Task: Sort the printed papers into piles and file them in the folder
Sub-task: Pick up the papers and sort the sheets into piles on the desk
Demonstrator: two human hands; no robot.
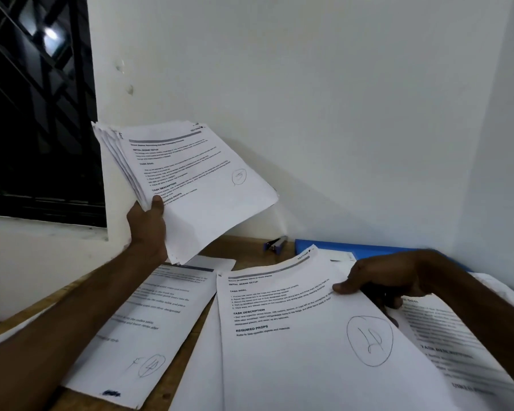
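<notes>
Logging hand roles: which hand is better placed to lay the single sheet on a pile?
Right: the right hand pinches that sheet over the desk; the left hand grips the raised stack.

Blue folder (357, 249) largely under papers (294, 345).

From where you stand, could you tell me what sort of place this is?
Probably a desk in a corner of a home or small office: a wooden table against white walls, covered with printed sheets, with a stapler and blue folder at the back, beside a barred window.
</notes>
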